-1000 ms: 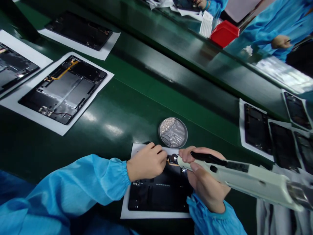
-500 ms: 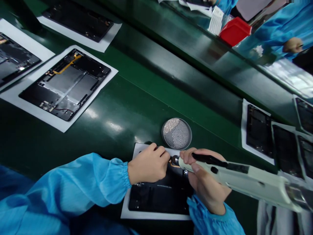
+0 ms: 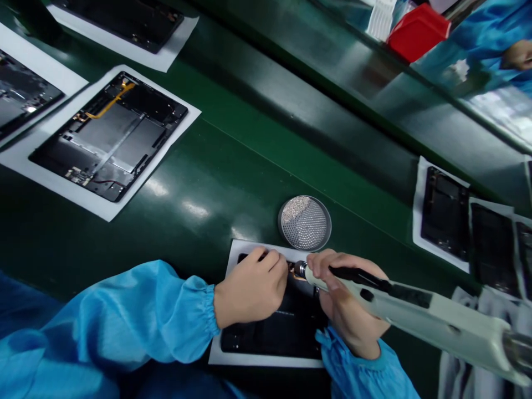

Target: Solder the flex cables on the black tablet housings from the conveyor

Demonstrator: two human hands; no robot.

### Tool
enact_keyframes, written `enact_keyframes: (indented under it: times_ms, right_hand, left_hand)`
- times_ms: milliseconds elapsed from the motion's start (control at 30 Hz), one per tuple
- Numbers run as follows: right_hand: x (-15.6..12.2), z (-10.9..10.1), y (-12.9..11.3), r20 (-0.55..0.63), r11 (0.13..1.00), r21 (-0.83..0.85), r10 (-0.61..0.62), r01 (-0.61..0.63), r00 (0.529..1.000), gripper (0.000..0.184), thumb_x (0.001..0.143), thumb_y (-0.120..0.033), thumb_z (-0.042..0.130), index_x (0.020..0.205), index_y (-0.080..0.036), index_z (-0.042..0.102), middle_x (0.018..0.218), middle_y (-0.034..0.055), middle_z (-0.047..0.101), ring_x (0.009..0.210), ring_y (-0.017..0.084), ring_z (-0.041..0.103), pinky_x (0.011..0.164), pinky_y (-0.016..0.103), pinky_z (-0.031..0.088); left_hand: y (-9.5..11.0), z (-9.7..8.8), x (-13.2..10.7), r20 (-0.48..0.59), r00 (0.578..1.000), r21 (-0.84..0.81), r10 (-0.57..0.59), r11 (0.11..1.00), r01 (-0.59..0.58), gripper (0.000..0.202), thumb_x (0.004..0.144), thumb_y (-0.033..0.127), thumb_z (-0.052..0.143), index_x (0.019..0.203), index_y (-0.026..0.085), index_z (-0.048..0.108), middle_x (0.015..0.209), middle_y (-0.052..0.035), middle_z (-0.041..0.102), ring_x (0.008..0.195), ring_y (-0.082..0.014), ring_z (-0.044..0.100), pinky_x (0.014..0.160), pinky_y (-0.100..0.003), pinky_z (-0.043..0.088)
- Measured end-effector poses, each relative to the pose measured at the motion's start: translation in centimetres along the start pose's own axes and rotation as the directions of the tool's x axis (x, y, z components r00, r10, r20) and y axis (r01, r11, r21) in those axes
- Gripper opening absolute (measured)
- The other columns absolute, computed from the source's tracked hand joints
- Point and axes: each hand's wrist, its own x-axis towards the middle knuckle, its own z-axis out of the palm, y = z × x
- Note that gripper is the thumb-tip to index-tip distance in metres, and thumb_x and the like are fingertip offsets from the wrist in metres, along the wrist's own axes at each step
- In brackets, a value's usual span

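Observation:
My right hand [image 3: 349,299] is wrapped round a pale green electric screwdriver [image 3: 440,313], its tip pointing left at the upper part of an opened black tablet [image 3: 274,335]. The tablet lies on a white sheet [image 3: 245,359]. Over the tablet's upper left rests my left hand [image 3: 253,288], fingers curled and pressed together close to the screwdriver tip. Whatever those fingers hold, if anything, is hidden. Just beyond the tablet sits a round metal screw tray [image 3: 305,223] with a dimpled plate and many tiny screws at one side.
Another opened tablet [image 3: 120,136] with an orange flex cable lies on white paper at the left. More tablets [image 3: 444,210] rest at the right, beside grey-white cloth [image 3: 455,354]. Across a raised ledge are a red bin [image 3: 418,33] and another person's blue sleeve [image 3: 490,41].
The camera view has shifted slightly, moving the far things up. Both hands stay at the tablet, with the screwdriver tip in nearly the same spot and its rear end a little lower.

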Motion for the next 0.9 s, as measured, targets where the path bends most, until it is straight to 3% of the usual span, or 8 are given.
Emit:
enact_keyframes:
  times_ms: [167,333,600,900]
  right_hand:
    - [0.7,-0.3,-1.3,-0.101,0.999,-0.006,-0.032,0.032,0.994,0.029,0.081,-0.01,0.063,0.106,-0.023,0.069,0.072,0.0012,0.061,0.07,0.019,0.058,0.069,0.042,0.052]
    - [3.3,-0.4,-2.2,-0.281,0.998,-0.017,-0.062,0.06,0.958,0.026,0.072,-0.014,0.072,0.097,-0.023,0.067,0.068,-0.0019,0.058,0.069,0.017,0.059,0.074,0.041,0.052]
    - [5.3,0.1,0.1,-0.355,0.999,-0.031,-0.048,0.04,0.934,0.022,0.071,-0.014,0.07,0.092,-0.019,0.067,0.067,-0.0016,0.062,0.066,0.018,0.06,0.075,0.043,0.051]
    - [5.9,0.4,0.7,-0.317,0.999,0.0,-0.037,0.039,0.948,0.023,0.072,-0.012,0.068,0.094,-0.019,0.066,0.067,-0.0012,0.062,0.067,0.018,0.059,0.075,0.041,0.05]
  left_hand:
    - [0.5,0.1,-0.3,0.001,0.999,-0.037,-0.037,0.999,0.037,0.033,0.098,0.016,0.042,0.119,0.004,0.065,0.11,-0.0177,0.065,0.095,-0.0294,0.059,0.084,-0.046,0.044]
    - [0.7,0.5,-0.6,0.008,0.999,-0.06,-0.054,0.997,0.054,0.036,0.096,0.018,0.044,0.123,0.004,0.064,0.119,-0.0184,0.062,0.104,-0.0325,0.057,0.092,-0.048,0.043]
    - [1.1,0.5,-0.6,0.041,0.99,-0.148,-0.132,0.98,0.136,0.04,0.093,0.024,0.049,0.125,0.004,0.063,0.125,-0.018,0.058,0.109,-0.0333,0.053,0.1,-0.049,0.039]
    - [1.1,0.8,-0.8,0.028,0.992,-0.136,-0.123,0.983,0.125,0.045,0.095,0.028,0.05,0.131,0.002,0.059,0.125,-0.0188,0.057,0.111,-0.034,0.052,0.099,-0.05,0.038]
